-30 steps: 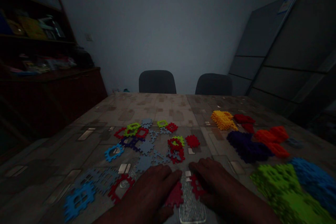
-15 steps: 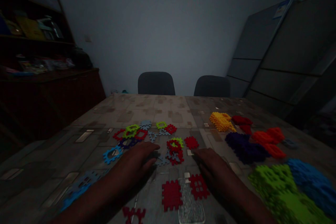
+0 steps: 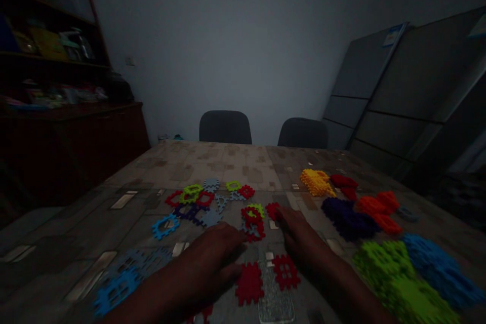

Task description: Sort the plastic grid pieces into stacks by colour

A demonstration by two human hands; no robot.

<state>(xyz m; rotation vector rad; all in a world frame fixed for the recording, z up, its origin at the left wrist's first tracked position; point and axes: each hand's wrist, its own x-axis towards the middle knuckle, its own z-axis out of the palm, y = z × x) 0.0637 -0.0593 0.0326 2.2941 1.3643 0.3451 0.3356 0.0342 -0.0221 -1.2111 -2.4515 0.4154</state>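
Head-worn view, forward, down at hands [image 3: 216, 249]

The person's two hands are bare, and so are both forearms as far as the view shows them. The left hand [image 3: 216, 250] has a broad back, and its thumb is rather thick with a rounded tip. The right hand [image 3: 298, 230] looks narrower from this side. The left forearm [image 3: 163, 286] and the right forearm [image 3: 334, 273] both have a smooth outline. The light is dim, so nails and small skin lines are too dark to distinguish.
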